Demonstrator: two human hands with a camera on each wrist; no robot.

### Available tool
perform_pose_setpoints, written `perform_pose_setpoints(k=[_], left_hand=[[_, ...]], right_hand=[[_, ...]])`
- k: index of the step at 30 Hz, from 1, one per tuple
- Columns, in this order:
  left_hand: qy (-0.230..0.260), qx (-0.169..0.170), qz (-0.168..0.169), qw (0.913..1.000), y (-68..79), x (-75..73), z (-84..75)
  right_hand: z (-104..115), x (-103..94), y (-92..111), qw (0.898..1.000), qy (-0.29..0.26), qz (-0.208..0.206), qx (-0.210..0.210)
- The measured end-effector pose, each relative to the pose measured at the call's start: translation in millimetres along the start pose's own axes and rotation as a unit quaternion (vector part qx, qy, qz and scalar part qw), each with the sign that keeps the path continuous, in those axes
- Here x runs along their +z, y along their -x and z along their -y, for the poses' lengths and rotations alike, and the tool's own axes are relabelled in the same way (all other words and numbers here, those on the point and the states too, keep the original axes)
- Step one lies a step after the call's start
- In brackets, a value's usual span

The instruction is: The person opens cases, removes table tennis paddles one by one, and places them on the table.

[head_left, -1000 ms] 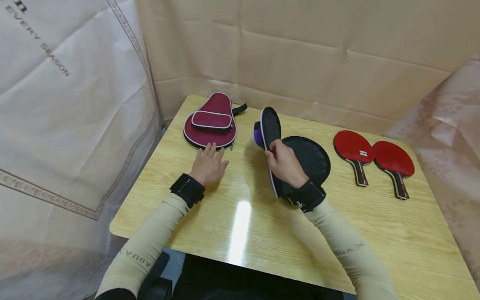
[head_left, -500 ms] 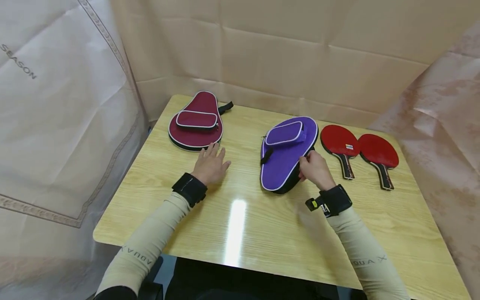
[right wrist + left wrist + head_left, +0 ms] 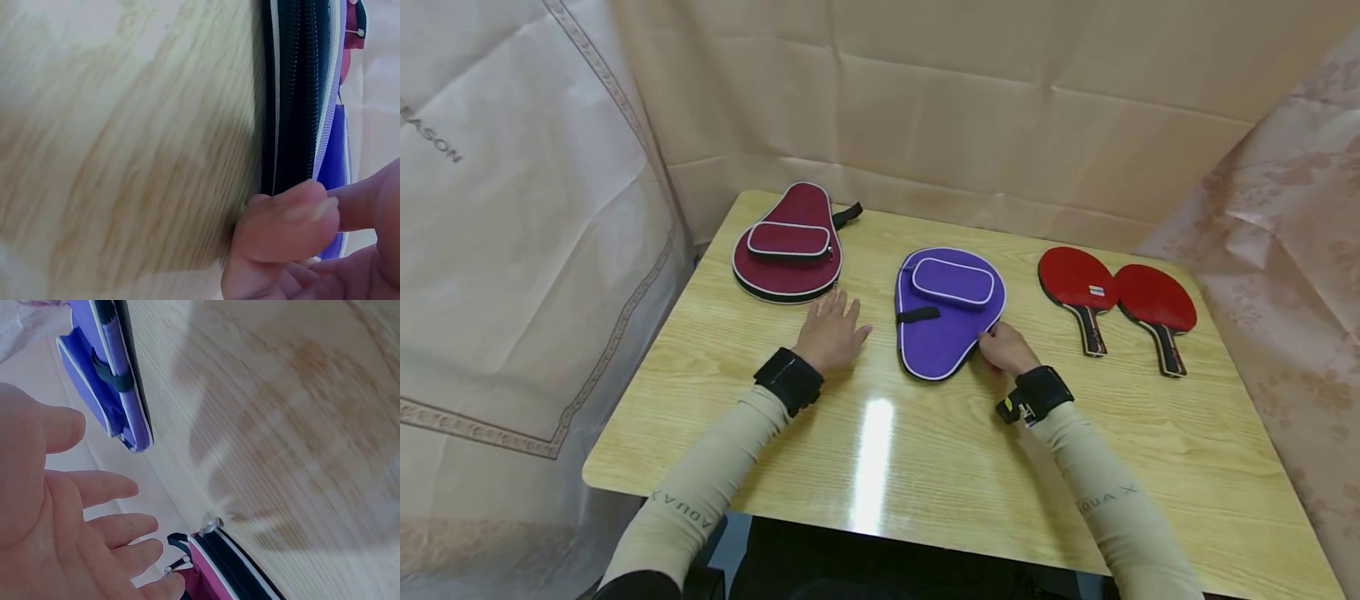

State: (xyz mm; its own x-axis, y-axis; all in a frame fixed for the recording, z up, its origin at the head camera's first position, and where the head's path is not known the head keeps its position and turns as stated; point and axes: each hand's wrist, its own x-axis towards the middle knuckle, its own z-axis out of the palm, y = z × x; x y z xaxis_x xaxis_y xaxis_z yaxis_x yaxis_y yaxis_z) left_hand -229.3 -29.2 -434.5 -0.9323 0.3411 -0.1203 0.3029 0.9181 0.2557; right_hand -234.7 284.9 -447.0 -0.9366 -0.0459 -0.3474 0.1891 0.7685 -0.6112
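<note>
A purple padded table tennis bat case [image 3: 936, 343] with white piping, a front pocket and a black strap lies closed over on the table, pocket side up. My right hand [image 3: 1009, 350] pinches its lower right edge. In the right wrist view, the thumb [image 3: 281, 234] is at the side of the case, where the two rows of zipper teeth [image 3: 306, 94] stand apart. My left hand [image 3: 831, 335] has its fingers spread close to the near edge of a maroon bat case [image 3: 808, 275]. Nothing is in its palm, as the left wrist view shows.
Two red table tennis bats [image 3: 1075, 279] [image 3: 1156, 296] lie side by side on the right of the wooden table [image 3: 760, 450], handles toward me. A beige cloth [image 3: 925, 108] hangs behind the table, with a pale sheet [image 3: 512, 275] on the left.
The purple case, folded open with its black inside showing, has been closed over, turned pocket side up and laid flat. My right hand shifted to its right edge. The left hand barely moved.
</note>
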Motion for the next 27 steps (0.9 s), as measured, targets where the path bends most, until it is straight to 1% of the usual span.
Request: perform_pose_setpoints(k=[4, 7, 10, 12, 15, 19, 21, 24, 25, 27], left_hand=[[0.0, 0.002, 0.008, 1.0, -0.2, 0.4, -5.5], [-0.002, 0.005, 0.011, 0.9999, -1.9, 2.9, -8.0], [-0.004, 0.008, 0.011, 0.9999, -2.9, 5.0, -9.1], [-0.003, 0.007, 0.01, 0.9999, -3.2, 6.1, -9.2], [-0.002, 0.004, 0.01, 0.9999, -1.4, 6.1, -5.4], [0.002, -0.002, 0.01, 0.9999, 1.1, 4.9, -1.1], [0.006, -0.006, 0.011, 0.9999, 2.3, 4.1, 0.8], [0.014, -0.013, 0.017, 0.9997, 4.3, 3.0, 3.4], [0.016, -0.016, 0.019, 0.9996, 5.0, 2.6, 4.3], [0.02, -0.02, 0.026, 0.9993, 6.6, 1.5, 6.1]], right_hand=[[3, 0.6, -3, 1.0, 0.009, 0.003, 0.005], [4, 1.4, -3, 1.0, 0.012, -0.012, 0.01], [7, 5.0, 0, 0.997, 0.048, -0.063, 0.013], [12, 8.9, 5, 0.991, 0.086, -0.104, 0.01], [29, 17.2, 11, 0.978, 0.14, -0.152, -0.019], [56, 28.5, 18, 0.966, 0.166, -0.175, -0.092], [68, 35.5, 18, 0.958, 0.183, -0.177, -0.13], [79, 49.0, 16, 0.952, 0.211, -0.151, -0.161], [81, 53.9, 15, 0.951, 0.224, -0.134, -0.163], [83, 63.2, 13, 0.954, 0.242, -0.098, -0.148]])
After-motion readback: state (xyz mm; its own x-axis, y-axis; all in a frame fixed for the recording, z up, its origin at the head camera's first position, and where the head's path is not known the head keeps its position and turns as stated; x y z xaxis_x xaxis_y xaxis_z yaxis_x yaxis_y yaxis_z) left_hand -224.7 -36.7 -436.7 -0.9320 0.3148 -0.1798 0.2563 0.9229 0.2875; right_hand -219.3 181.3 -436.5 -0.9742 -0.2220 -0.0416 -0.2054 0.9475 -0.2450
